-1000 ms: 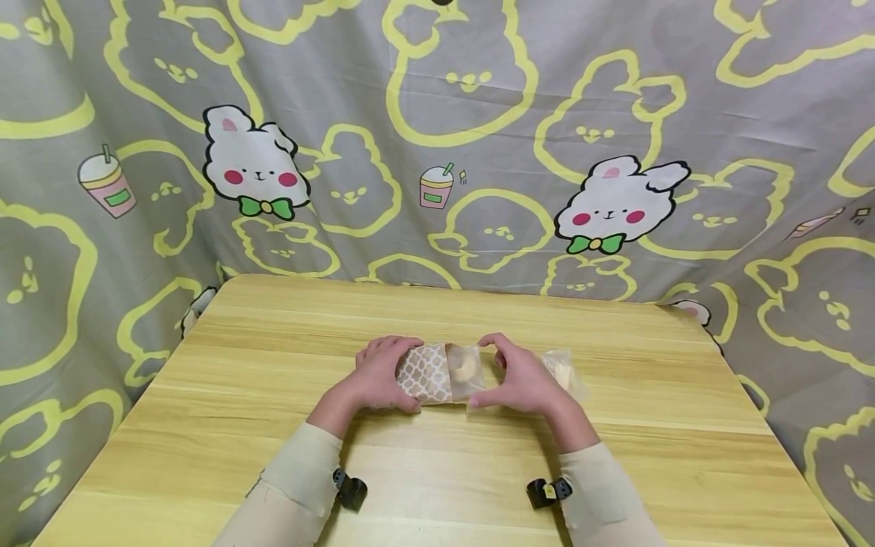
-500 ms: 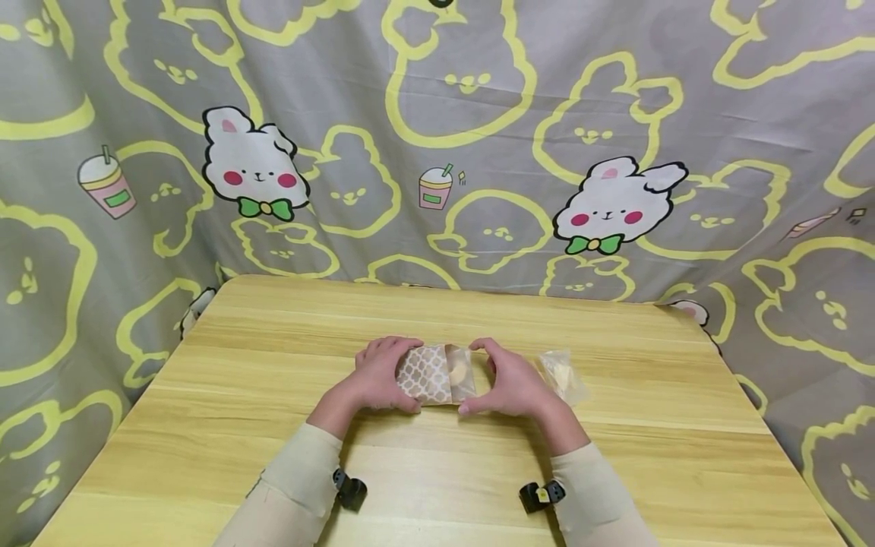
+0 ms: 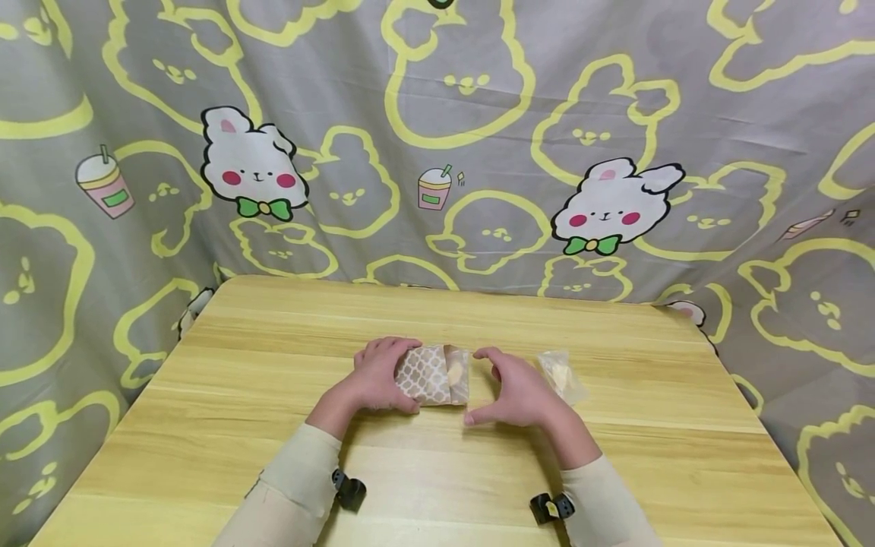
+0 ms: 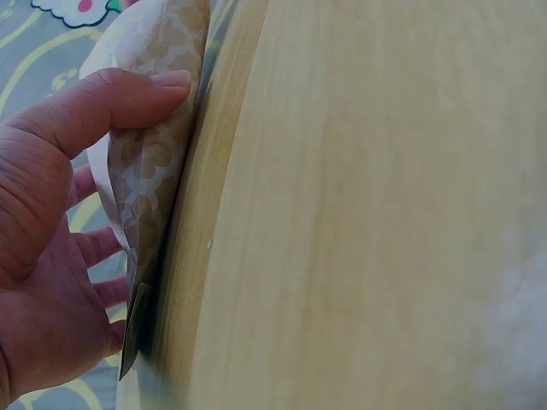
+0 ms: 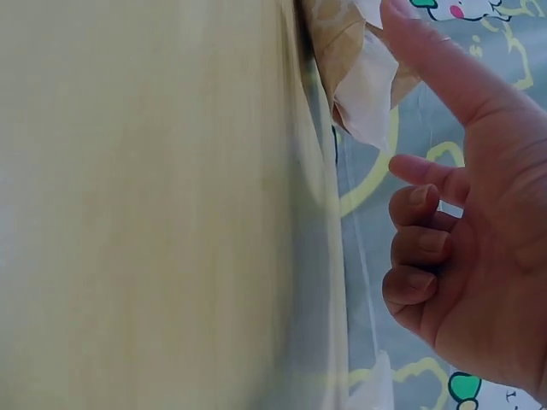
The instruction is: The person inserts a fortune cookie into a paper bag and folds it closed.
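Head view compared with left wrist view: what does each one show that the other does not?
Only the head view shows the right hand and a second clear plastic packet lying apart on the right. Only the left wrist view shows the left thumb pressing the bag's side. Both show the left hand gripping the brown-and-white patterned paper bag on the light wooden table.

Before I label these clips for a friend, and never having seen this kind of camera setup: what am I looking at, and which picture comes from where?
No machine here: a person works with two bare hands. The wide picture comes from a camera on the head, looking down at a wooden table before a cartoon curtain. The two close pictures come from cameras strapped to each wrist, so the table looks turned sideways. The left hand holds a patterned paper bag, thumb pressed on it. A clear-wrapped snack sticks out of the bag's mouth. The right hand is beside that end, its fingers loosely curled, gripping nothing I can see. Another clear packet lies to the right.
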A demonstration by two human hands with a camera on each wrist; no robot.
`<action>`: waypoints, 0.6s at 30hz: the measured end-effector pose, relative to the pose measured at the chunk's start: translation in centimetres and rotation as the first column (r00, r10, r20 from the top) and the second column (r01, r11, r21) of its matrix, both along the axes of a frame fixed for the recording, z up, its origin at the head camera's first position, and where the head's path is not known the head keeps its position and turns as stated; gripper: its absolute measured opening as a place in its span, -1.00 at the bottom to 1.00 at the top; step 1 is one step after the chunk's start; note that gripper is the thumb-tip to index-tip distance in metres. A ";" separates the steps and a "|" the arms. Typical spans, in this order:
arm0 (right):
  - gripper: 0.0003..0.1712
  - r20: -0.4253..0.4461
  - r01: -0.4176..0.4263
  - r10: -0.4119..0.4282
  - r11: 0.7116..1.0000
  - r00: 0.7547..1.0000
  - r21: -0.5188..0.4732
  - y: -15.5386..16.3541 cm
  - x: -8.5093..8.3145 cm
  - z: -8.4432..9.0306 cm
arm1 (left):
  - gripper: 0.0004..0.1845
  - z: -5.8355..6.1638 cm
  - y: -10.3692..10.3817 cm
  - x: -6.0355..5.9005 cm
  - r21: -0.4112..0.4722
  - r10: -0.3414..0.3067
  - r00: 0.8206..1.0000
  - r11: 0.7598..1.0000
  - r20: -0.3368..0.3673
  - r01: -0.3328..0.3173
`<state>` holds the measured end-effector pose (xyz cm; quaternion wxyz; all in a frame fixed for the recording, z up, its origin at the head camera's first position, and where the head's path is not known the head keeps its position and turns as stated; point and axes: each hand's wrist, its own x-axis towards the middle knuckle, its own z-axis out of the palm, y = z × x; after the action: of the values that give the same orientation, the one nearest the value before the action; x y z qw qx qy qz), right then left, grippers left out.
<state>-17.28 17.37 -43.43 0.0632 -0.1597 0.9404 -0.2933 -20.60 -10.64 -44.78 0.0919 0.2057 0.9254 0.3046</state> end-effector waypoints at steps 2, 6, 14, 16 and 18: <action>0.25 -0.001 -0.008 0.008 1.000 1.000 0.004 0.1 0.4 0.2 | 0.12 0.0 0.0 0.0 -0.003 0.001 1.000 1.000 -0.002 -0.001; 0.24 0.020 -0.031 0.032 0.999 0.999 -0.012 0.2 1.0 0.4 | 0.12 0.1 -0.1 -0.1 -0.013 0.006 1.000 1.000 -0.004 -0.007; 0.16 0.031 -0.090 0.091 0.995 0.995 -0.044 -0.2 1.5 0.2 | 0.12 0.0 0.0 0.0 -0.013 0.001 1.000 1.000 0.002 -0.001; 0.15 0.020 -0.095 0.096 0.995 0.995 -0.031 -0.4 1.5 0.2 | 0.12 0.0 0.0 0.0 -0.011 0.002 1.000 1.000 0.003 -0.002; 0.15 0.009 -0.101 0.101 0.995 0.995 -0.013 -0.6 1.5 0.2 | 0.12 0.0 0.1 0.0 -0.012 0.005 1.000 1.000 0.002 -0.005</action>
<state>-15.81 16.74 -43.25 0.0816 -0.2061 0.9290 -0.2964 -20.58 -10.59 -44.77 0.0934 0.2026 0.9276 0.2997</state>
